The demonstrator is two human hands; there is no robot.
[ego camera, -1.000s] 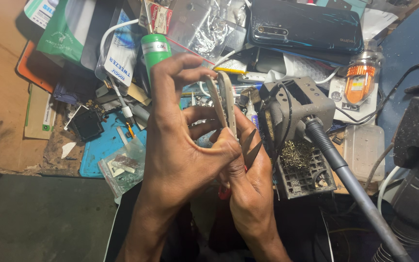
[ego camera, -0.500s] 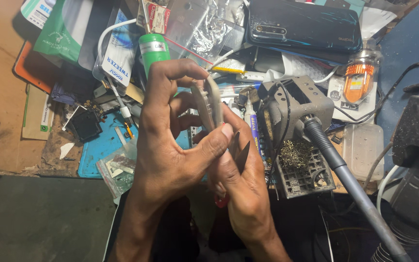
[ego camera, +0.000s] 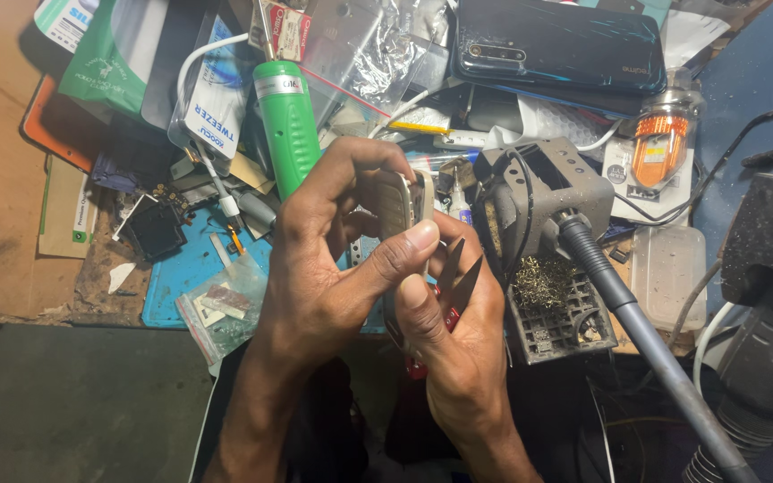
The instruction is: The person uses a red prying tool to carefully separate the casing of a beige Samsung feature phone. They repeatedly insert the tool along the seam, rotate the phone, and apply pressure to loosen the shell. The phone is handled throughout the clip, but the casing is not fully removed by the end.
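My left hand (ego camera: 328,268) grips a small silver-edged phone (ego camera: 402,207), held on edge above the cluttered bench, with the thumb pressed along its side. My right hand (ego camera: 454,344) sits just below and against it, holding dark pointed tweezers (ego camera: 460,268) with red on the handle; their tips point up toward the phone's lower edge. The phone's face is hidden by my fingers.
A soldering iron (ego camera: 637,322) rests in its grey stand (ego camera: 543,192) with brass wool (ego camera: 543,282) to the right. Behind lie a green cylindrical tool (ego camera: 286,121), a dark smartphone (ego camera: 556,45), plastic bags, a blue mat (ego camera: 185,268) and cables.
Both hands have shifted slightly while turning the small phone; it now stands more edge-on, with my left thumb across its side. The tweezers stay in my right hand.
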